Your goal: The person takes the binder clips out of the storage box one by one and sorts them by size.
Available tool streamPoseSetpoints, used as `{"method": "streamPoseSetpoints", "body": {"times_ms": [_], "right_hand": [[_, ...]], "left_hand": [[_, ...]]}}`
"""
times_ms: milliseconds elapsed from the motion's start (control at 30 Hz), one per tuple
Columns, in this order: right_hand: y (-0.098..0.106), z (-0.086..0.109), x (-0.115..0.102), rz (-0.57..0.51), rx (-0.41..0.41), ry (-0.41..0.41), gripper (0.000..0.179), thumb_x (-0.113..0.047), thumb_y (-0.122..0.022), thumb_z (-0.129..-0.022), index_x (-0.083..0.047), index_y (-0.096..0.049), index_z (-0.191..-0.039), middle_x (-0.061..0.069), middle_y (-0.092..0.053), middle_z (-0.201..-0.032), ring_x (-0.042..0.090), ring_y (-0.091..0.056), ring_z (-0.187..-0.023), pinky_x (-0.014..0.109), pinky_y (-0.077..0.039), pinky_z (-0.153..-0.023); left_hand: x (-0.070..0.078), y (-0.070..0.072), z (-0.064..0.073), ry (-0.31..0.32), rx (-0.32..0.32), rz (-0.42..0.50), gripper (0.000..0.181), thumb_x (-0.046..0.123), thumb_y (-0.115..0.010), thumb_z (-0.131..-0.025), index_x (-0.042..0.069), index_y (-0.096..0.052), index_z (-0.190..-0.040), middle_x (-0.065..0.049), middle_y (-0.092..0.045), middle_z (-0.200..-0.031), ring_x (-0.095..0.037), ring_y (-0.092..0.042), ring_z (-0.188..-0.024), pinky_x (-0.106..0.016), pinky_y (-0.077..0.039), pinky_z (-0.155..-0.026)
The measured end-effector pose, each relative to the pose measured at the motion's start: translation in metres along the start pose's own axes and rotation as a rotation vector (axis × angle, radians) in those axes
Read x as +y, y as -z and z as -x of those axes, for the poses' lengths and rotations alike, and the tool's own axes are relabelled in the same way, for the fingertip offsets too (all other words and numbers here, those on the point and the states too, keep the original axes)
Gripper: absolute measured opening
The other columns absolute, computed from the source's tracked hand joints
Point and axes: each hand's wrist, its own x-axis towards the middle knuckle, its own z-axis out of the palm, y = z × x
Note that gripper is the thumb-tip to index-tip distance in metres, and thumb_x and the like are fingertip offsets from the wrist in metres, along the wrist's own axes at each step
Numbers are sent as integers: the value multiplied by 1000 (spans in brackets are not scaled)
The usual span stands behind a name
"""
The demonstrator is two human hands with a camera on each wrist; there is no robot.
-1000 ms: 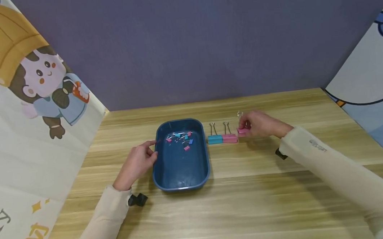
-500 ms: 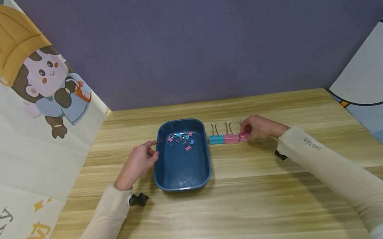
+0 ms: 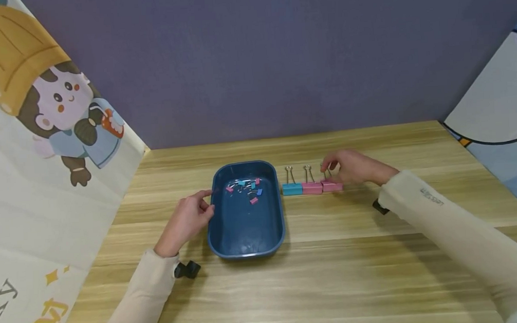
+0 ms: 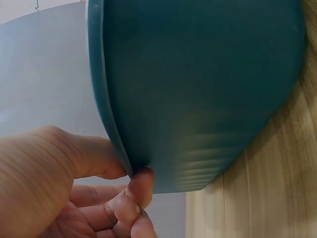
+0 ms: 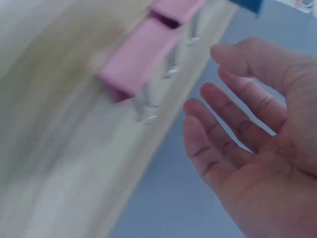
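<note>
My left hand (image 3: 186,220) pinches the left rim of a dark blue plastic tray (image 3: 244,233) between thumb and fingers; the left wrist view shows the tray wall (image 4: 198,89) close up. To the right of the tray, a blue binder clip (image 3: 292,189), a pink binder clip (image 3: 312,188) and another pink binder clip (image 3: 332,187) stand side by side in a row, wire handles toward the wall. My right hand (image 3: 353,167) hovers by the right-hand clip. In the right wrist view its fingers are loosely spread, apart from the pink clip (image 5: 138,54), holding nothing.
Several small pink and blue binder clips, one pink clip (image 3: 253,201) nearest me, lie scattered in the tray's far half. A purple-grey wall (image 3: 279,63) borders the back of the wooden table (image 3: 334,274). Printed cloths hang on the left and right.
My right hand has set the right-hand pink binder clip down at the end of the row, let go and lifted slightly. My left hand has stayed on the tray rim.
</note>
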Motion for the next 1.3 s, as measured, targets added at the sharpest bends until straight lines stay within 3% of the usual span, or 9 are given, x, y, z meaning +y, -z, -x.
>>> {"method": "streamPoseSetpoints", "body": {"times_ms": [133,367,467,767,900,1067,1300], "right_hand": [[5,-3,-28,21,29,70,24,-10,-71,-81,-13,-68,-104,8,-63,-105,28,-58,-97,38,-50,-71],[-2,-17,-77,29,69,248,23,-9,-71,-82,-13,-68,-104,-2,-62,-102,17,-58,-91,36,-50,-77],[-7,-25,-95,3,58,277,23,-8,-70,-82,-12,-68,-105,-2,-62,-103,20,-58,-91,34,-50,-77],[-40,-54,-132,57,-1,352,21,-8,-70,-82,-13,-69,-102,-1,-61,-99,20,-58,-89,30,-48,-76],[-54,-66,-140,56,-69,343,22,-4,-69,-82,-8,-68,-104,6,-62,-100,25,-58,-90,32,-47,-76],[-68,-79,-147,98,-156,291,26,-7,-71,-84,-3,-65,-109,9,-63,-103,21,-57,-92,33,-47,-80],[-82,-93,-154,252,-169,270,13,4,-67,-78,-6,-68,-87,1,-62,-80,15,-55,-73,29,-47,-68]], "left_hand": [[-2,1,2,10,-3,3,41,6,-60,-87,-6,-54,-127,-2,-59,-70,-13,-53,-55,-29,-45,-50],[-4,2,3,19,-1,6,42,6,-61,-87,-5,-54,-126,-2,-59,-69,-13,-54,-56,-29,-46,-51],[-4,1,3,13,3,15,42,6,-62,-87,-5,-54,-126,-2,-59,-69,-13,-53,-56,-28,-46,-51],[-5,-2,5,13,3,26,42,6,-61,-87,-5,-53,-127,-1,-59,-69,-12,-53,-55,-28,-45,-50],[-3,-3,4,8,2,36,42,6,-61,-88,-5,-53,-127,0,-59,-68,-12,-53,-55,-28,-45,-50],[-1,-2,4,-1,5,46,41,5,-61,-87,-5,-54,-127,0,-59,-67,-12,-53,-54,-28,-46,-50],[-1,-2,2,-20,17,31,40,5,-62,-87,-6,-55,-125,0,-60,-67,-12,-54,-55,-28,-46,-52]]}}
